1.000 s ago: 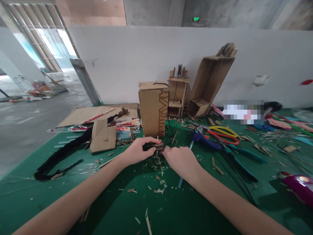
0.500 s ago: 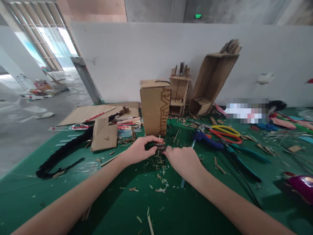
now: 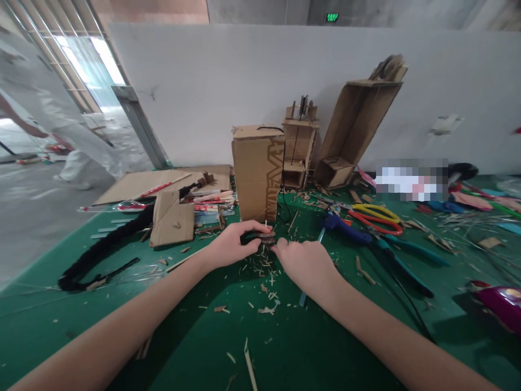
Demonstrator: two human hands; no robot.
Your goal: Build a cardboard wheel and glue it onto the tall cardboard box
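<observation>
A small, dark brown, layered cardboard-like piece (image 3: 267, 238) is pinched between the thumb and fingers of my left hand (image 3: 232, 245). A short pale stick tip shows just above it. My right hand (image 3: 306, 267) is closed against the piece's right side, its fingertips curled under; whatever they grip is hidden. Pale shavings (image 3: 266, 263) lie on the green table below both hands. Just behind them stands an upright cardboard box (image 3: 255, 182) with a zigzag pattern and a black cord.
A blue glue gun (image 3: 345, 228), teal-handled pliers (image 3: 407, 270) and yellow-and-red-handled scissors (image 3: 376, 221) lie to the right. A cut cardboard piece (image 3: 173, 221) and a black fuzzy strip (image 3: 109, 243) are at left. Cardboard structures (image 3: 358, 122) lean by the wall. A person in white (image 3: 81, 130) is beyond the table.
The view has tilted slightly downward. The person in white at far left has come further into view. Both hands keep nearly the same hold on the piece.
</observation>
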